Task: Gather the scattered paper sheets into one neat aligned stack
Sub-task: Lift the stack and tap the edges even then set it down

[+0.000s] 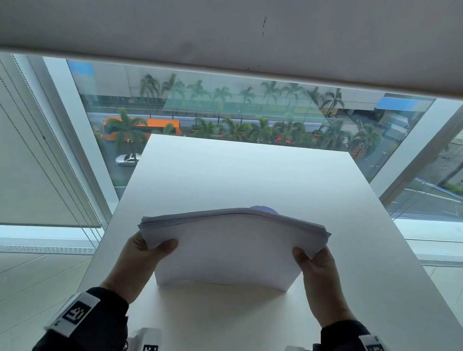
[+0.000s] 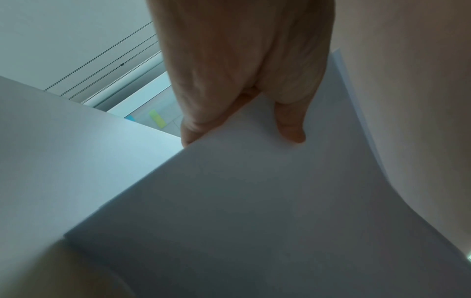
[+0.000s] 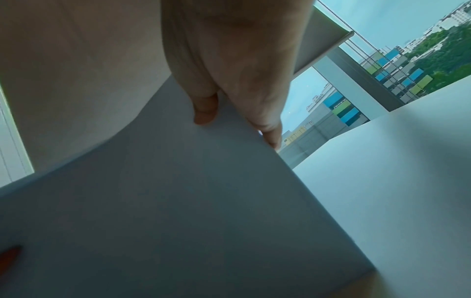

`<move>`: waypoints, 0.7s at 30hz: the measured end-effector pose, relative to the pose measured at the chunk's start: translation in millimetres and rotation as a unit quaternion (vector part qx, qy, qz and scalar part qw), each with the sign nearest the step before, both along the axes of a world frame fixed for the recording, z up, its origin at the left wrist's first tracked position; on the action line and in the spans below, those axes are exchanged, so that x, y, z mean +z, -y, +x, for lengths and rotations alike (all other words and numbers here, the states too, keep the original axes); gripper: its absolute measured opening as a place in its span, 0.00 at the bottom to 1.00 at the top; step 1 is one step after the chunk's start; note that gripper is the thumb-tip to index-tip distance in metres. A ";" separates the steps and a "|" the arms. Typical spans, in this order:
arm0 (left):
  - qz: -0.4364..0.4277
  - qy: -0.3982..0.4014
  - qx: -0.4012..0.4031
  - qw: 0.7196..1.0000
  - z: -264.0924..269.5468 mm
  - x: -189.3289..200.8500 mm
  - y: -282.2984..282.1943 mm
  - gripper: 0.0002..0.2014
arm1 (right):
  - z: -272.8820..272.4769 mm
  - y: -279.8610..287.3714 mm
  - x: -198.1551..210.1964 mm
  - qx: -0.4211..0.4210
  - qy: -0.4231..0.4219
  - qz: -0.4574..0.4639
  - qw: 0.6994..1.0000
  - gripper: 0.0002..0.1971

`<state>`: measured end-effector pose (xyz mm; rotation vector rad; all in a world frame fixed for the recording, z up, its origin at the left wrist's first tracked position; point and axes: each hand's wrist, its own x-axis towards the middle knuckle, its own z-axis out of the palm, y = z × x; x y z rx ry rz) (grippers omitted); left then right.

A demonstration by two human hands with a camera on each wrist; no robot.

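Observation:
A thick stack of white paper sheets (image 1: 231, 249) stands on its lower edge on the white table (image 1: 253, 174), bowed along the top. My left hand (image 1: 145, 255) grips its left side, thumb on the near face, fingers hidden behind. My right hand (image 1: 314, 270) grips the right side the same way. In the left wrist view the left hand (image 2: 242, 113) pinches the stack (image 2: 254, 201) at its edge. From the right wrist, the right hand (image 3: 229, 108) holds the stack (image 3: 165, 201) likewise. The top edges of the sheets look slightly fanned at the left corner.
The table is narrow, with its left and right edges close to the stack. A large window (image 1: 231, 112) lies beyond the far edge, with a roller blind (image 1: 240, 24) above. Something small and pale purple (image 1: 264, 208) peeks out behind the stack's top.

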<state>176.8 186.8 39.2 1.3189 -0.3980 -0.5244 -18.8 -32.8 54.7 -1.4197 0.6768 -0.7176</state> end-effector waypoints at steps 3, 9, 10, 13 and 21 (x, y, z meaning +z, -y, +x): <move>-0.006 0.009 0.005 1.000 -2.0 4.7 -0.5 0.16 | -2.6 0.3 4.4 0.001 0.018 -0.019 1.000 0.17; -0.031 0.034 0.010 0.999 6.0 13.1 -2.7 0.17 | -9.0 3.5 10.9 0.005 0.044 -0.044 0.998 0.16; -0.028 0.034 0.012 0.999 7.0 14.1 -2.5 0.18 | -10.1 4.4 10.3 0.004 0.040 -0.046 0.998 0.18; 0.003 0.030 -0.005 1.000 9.5 11.2 -4.9 0.28 | -10.8 5.1 4.9 0.022 0.008 -0.028 0.999 0.21; 0.066 0.033 -0.018 0.997 2.8 10.5 -0.6 0.17 | -7.1 3.9 2.7 0.024 -0.015 0.019 0.999 0.21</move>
